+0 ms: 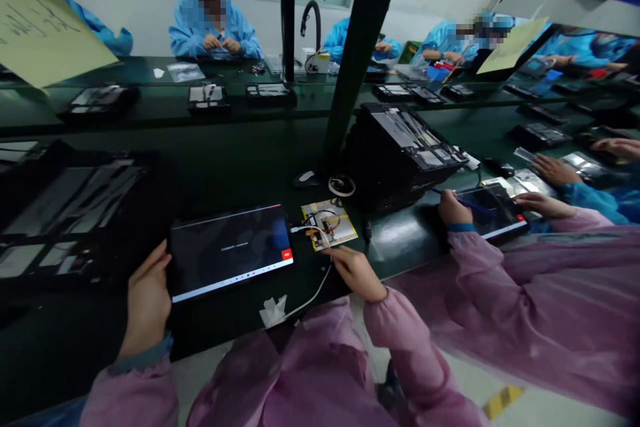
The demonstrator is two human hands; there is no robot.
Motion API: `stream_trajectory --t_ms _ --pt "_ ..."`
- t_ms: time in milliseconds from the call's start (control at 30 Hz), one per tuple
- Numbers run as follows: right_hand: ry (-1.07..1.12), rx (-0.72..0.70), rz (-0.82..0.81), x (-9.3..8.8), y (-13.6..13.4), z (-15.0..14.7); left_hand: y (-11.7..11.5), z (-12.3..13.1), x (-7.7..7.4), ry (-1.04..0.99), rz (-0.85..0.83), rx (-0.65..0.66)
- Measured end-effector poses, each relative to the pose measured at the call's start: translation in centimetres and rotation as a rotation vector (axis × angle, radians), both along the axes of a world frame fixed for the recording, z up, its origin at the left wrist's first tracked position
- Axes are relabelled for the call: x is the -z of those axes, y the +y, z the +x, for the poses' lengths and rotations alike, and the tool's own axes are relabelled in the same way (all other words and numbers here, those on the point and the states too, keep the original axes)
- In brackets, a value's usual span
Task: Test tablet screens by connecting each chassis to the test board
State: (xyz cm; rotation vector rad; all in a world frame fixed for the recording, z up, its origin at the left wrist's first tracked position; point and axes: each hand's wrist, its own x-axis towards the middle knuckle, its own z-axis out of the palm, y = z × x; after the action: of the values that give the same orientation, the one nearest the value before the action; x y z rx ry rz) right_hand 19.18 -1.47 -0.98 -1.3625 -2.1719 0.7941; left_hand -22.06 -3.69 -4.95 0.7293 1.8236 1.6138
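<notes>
A tablet (231, 250) with a lit, mostly dark screen lies on the dark green bench in front of me. My left hand (149, 300) grips its left edge, fingers along the side. A white cable (320, 288) plugs into the tablet's right side and curves down to white tape (274, 311) at the bench's front edge. At that cable, my right hand (357, 271) has its fingers pinched together, beside the lower edge of a small circuit board (336, 227) on a yellow-edged plate. The fingertips partly hide their contact with the cable.
A tall stack of black device housings (400, 147) stands behind right, and more housings (75, 207) fill the left. A mouse (306, 179) and a white cable coil (342, 185) lie behind the board. A co-worker at right handles another tablet (493, 210). Shelf posts rise ahead.
</notes>
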Motion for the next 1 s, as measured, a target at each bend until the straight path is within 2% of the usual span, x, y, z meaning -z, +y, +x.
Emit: stream_trajectory --t_ms 133,200,300,400,500,700,833,933,1000 --pt "0.432 0.097 -0.287 -2.3 3.0 1.0 0.1 1.4 -1.5 -0.017 0.018 -0.012" --pt "0.514 0.117 -0.292 -3.2 4.3 0.5 0.2 1.8 -2.0 -0.033 0.003 -0.039" --pt "0.356 0.06 -0.088 -3.6 5.8 -2.1 0.4 2.1 -2.1 -0.087 0.005 -0.092" --pt "-0.031 -0.047 0.194 -2.9 6.8 -5.4 0.4 2.0 -2.0 -0.083 0.024 -0.079" --pt "-0.306 -0.166 0.344 -2.0 7.6 -7.1 0.2 1.8 -1.8 -0.054 0.049 -0.038" --pt "-0.338 -0.28 0.409 -1.0 8.5 -6.9 0.4 1.7 -1.2 -0.134 0.003 -0.098" --pt "-0.349 -0.219 0.399 -1.1 8.4 -7.1 0.0 1.3 -1.1 0.066 -0.032 -0.043" --pt "-0.307 -0.135 0.336 -2.1 7.9 -6.5 -0.4 1.3 -1.6 0.201 -0.065 0.0" --pt "-0.202 -0.15 0.253 -3.0 7.5 -5.8 -0.4 1.4 -2.0 0.223 -0.09 -0.002"
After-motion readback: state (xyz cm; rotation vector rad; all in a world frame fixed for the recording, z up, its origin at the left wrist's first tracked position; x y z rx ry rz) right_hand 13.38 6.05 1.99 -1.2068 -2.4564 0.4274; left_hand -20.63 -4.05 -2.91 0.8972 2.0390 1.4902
